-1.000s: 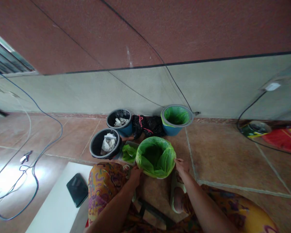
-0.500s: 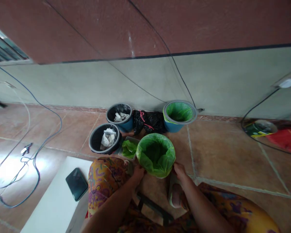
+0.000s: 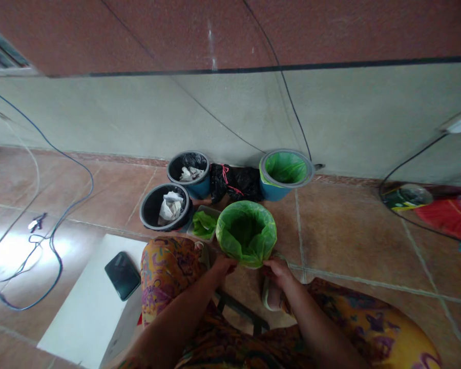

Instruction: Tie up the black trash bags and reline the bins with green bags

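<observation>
A bin lined with a green plastic bag point(image 3: 246, 255) stands between my knees, the bag folded outward over its rim. At the near left of the rim, my left hand point(image 3: 223, 265) has its fingers closed on the bag's edge. On the near right, my right hand point(image 3: 277, 269) pinches the same edge. The bag hides the bin's walls. Just left of it, a clear plastic container point(image 3: 192, 233) holds folded green plastic point(image 3: 204, 224).
Two black-lined bins point(image 3: 143, 215) with crumpled white waste stand at left. Tied black bags point(image 3: 246, 183) lie by the wall beside a blue bin point(image 3: 275, 192) with a green liner. A phone point(image 3: 123, 275) rests on a white board point(image 3: 80, 302). Cables point(image 3: 57, 256) cross the floor.
Both hands have slid toward each other along the near rim of the green bag, from its sides to its front. The camera view has shifted slightly; the bins stand where they were.
</observation>
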The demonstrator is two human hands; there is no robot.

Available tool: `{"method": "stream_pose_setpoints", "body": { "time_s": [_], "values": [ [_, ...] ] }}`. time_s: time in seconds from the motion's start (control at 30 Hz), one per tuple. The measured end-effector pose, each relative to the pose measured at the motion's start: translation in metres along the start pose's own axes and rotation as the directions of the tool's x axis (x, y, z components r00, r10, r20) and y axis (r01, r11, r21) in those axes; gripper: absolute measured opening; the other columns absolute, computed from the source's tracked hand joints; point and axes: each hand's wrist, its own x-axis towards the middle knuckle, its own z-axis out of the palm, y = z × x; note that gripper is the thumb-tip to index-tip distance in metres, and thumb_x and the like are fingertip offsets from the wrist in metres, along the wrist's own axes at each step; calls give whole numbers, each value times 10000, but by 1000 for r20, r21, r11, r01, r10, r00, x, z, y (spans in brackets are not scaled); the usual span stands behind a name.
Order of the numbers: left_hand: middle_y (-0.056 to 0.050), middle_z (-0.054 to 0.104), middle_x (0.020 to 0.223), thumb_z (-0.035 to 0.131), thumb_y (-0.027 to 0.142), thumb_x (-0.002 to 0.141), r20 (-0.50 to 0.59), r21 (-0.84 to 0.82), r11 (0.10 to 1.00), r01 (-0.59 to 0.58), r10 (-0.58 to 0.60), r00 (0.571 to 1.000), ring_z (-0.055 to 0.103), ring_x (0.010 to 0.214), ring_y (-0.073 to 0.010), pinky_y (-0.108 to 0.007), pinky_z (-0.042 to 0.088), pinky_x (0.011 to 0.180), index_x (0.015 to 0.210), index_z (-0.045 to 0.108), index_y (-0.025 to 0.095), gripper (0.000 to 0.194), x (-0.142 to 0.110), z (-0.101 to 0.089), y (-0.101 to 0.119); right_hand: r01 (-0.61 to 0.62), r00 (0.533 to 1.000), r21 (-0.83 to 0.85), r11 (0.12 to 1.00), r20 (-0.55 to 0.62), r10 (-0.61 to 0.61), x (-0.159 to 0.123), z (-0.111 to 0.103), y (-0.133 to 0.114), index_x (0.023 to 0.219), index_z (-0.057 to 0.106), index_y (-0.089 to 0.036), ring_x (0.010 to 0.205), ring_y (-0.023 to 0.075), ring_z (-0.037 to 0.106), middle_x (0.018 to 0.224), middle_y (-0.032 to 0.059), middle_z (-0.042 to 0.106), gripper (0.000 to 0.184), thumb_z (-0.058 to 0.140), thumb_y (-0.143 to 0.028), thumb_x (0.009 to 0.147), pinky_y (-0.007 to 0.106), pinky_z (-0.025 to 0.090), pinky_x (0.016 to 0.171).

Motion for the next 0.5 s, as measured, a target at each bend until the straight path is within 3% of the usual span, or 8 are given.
{"method": "stream_pose_setpoints", "body": {
  "time_s": [0.1, 0.2, 0.33, 0.5],
  "values": [
    [56, 468, 470, 671, 70, 576, -69, 113, 992, -63, 71, 995, 414, 457, -65, -201, 329, 493, 578, 504, 150, 185, 5, 3, 0, -23, 1000, 65, 998, 7, 23, 2, 2, -2, 638, 621, -202, 594, 197, 628, 600, 10, 662, 210, 686, -273, 451, 324, 526, 571],
    [40, 486, 465, 664, 84, 590, -144, 202, 975, -90, 120, 982, 490, 491, -106, -218, 370, 514, 586, 525, 165, 162, 10, 3, 3, -31, 1000, 113, 993, 5, 31, 6, 9, -1, 640, 629, -195, 629, 205, 648, 635, 19, 680, 238, 707, -275, 430, 328, 545, 610],
    [-9, 594, 543, 609, 160, 688, -223, 341, 940, -28, 110, 968, 628, 616, -173, -248, 467, 586, 717, 605, 172, 32, 14, 4, 10, -45, 998, 121, 992, -30, 49, 11, 19, 5, 698, 628, -199, 598, 213, 655, 626, 30, 681, 273, 717, -347, 486, 339, 553, 586],
    [-84, 691, 706, 530, 217, 790, -290, 505, 863, 12, 156, 944, 687, 728, -223, -294, 526, 639, 967, 645, 125, 231, 11, -2, 18, -3, 996, -15, 1000, -90, 2, 15, 9, 13, 690, 621, -187, 490, 223, 618, 555, 50, 646, 332, 700, -481, 559, 348, 513, 490]
  ]
}}
